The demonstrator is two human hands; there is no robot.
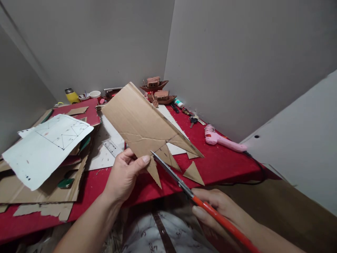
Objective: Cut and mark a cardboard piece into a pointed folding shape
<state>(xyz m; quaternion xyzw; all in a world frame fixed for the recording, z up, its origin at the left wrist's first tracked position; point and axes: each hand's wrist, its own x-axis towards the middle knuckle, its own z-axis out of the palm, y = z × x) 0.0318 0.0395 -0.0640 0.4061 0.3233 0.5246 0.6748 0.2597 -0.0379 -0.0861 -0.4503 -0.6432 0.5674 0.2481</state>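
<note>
Pointing away and leftward, the scissors (171, 173) sit clamped in the right hand (230, 205), nearest the wearer; how far their blades are parted is hard to tell. Their tip meets the toothed near edge of the cardboard sheet (137, 119), just beside the left thumb. The left hand (122, 177) pinches that edge, thumb on top. The sheet, ahead of both hands, has its long axis from far left to near right. Right of its teeth, a triangular offcut (194, 174) lies on the red cloth (234, 165), which spreads toward the pink glue gun (225, 141).
</note>
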